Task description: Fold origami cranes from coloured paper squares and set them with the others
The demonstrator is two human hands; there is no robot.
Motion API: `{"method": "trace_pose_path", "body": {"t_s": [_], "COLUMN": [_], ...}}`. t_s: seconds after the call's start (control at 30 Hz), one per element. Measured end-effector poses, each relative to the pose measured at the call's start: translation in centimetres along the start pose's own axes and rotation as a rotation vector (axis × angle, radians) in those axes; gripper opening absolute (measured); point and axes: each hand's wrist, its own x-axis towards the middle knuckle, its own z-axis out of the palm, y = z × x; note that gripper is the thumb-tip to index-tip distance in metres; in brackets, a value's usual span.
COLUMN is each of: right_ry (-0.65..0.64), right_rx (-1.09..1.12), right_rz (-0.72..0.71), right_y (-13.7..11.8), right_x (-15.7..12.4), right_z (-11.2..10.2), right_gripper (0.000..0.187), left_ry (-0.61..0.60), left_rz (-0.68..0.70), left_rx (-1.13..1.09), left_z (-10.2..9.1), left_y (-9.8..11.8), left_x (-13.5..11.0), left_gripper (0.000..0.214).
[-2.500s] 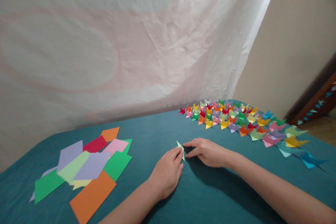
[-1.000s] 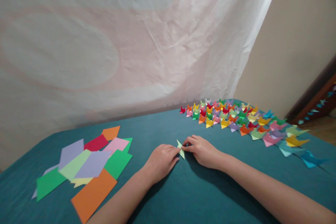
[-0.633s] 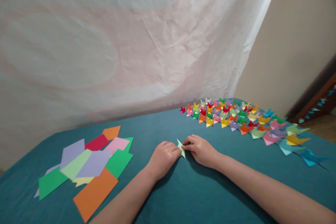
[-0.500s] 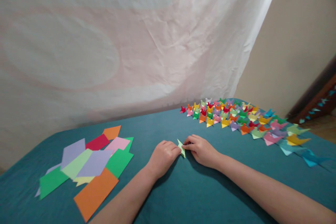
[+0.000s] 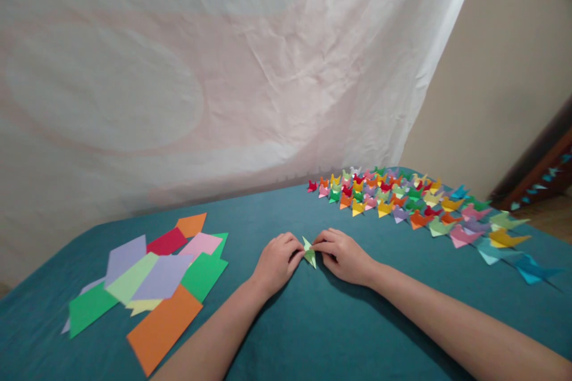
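Observation:
A small light-green folded paper piece (image 5: 310, 254) with pointed ends stands between my hands, low over the teal cloth of the table (image 5: 339, 333). My left hand (image 5: 279, 262) pinches its left side between thumb and fingers. From the right, my right hand (image 5: 342, 256) grips the opposite side with its fingertips. The fingers cover part of the folds on both sides. One tip of the paper points away from me and another toward me.
Loose coloured paper sheets (image 5: 163, 327) lie overlapping on the left. Rows of small folded paper birds (image 5: 440, 226) stand at the back right. A pale hanging cloth (image 5: 201, 83) closes off the far side, and a beige wall (image 5: 500, 71) rises on the right.
My left thumb and fingers have shifted slightly on the paper. The light-green piece has spread wider, showing more of its folds. My right hand stays almost where it was.

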Motion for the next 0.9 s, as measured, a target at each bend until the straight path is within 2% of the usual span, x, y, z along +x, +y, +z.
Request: {"method": "trace_pose_path", "body": {"t_s": [0.2,0.4,0.9], "right_ry": [0.030,0.090,0.022], "right_rx": [0.031,0.077,0.088], "right_rz": [0.012,0.019,-0.018], "right_y": [-0.25,-0.82,-0.85], "right_x": [-0.01,-0.08,-0.21], "right_z": [0.03,-0.43,-0.17], "right_gripper": [0.027,0.030,0.031], "left_ry": [0.006,0.028,0.075], "left_rz": [-0.011,-0.019,-0.016], "left_rx": [-0.023,-0.043,-0.062], "left_z": [-0.15,0.22,0.62], "left_y": [-0.03,-0.26,-0.54], "left_x": [-0.01,-0.01,-0.02], "left_gripper": [0.017,0.017,0.017]}}
